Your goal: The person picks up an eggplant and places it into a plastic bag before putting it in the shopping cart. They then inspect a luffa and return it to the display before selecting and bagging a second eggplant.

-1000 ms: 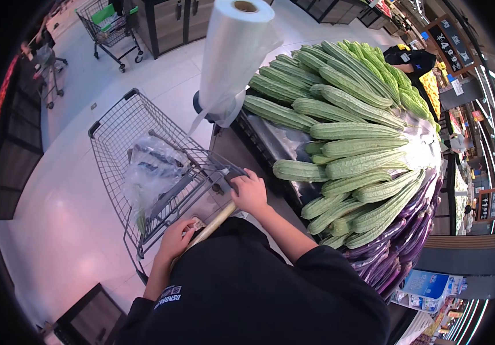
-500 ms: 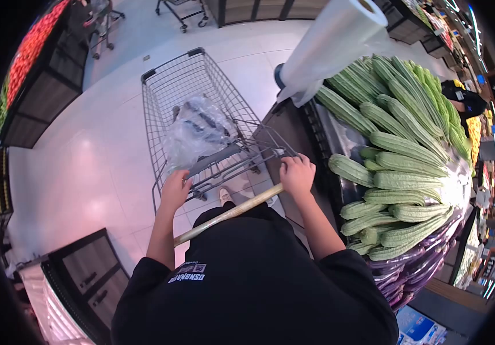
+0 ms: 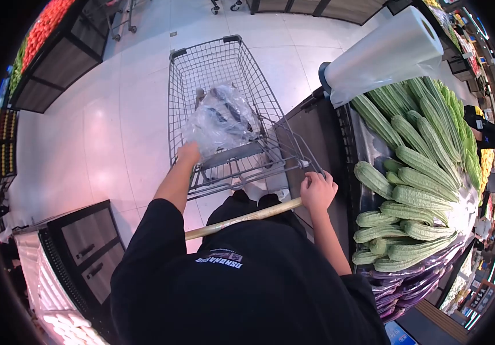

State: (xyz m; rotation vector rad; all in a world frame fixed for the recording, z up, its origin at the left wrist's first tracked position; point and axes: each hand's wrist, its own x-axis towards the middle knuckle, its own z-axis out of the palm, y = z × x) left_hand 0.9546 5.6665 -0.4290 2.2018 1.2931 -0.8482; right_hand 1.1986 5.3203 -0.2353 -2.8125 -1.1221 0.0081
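A wire shopping cart (image 3: 237,172) stands in front of me, with a clear plastic bag (image 3: 224,115) of dark items inside. My left hand (image 3: 190,153) reaches over the cart's left side to the bag's near left edge; its fingers are hidden or blurred. My right hand (image 3: 318,191) is curled over the cart's near right corner. Across my waist runs a pale yellowish bar (image 3: 244,219), its right end close beside my right hand. Long green ridged gourds (image 3: 423,198) lie on the display to the right of that hand.
A roll of clear plastic bags (image 3: 382,54) stands above the gourds. Purple eggplants (image 3: 408,287) lie nearer me. Red produce (image 3: 46,31) fills a stand at the upper left, and a dark cabinet (image 3: 89,247) is at the lower left. A person in dark clothes (image 3: 485,131) is at the far right.
My left hand has moved forward from the cart's near left side to the bag. The view has shifted, so cart, gourds and bag roll appear farther right. My right hand stays at the cart's corner.
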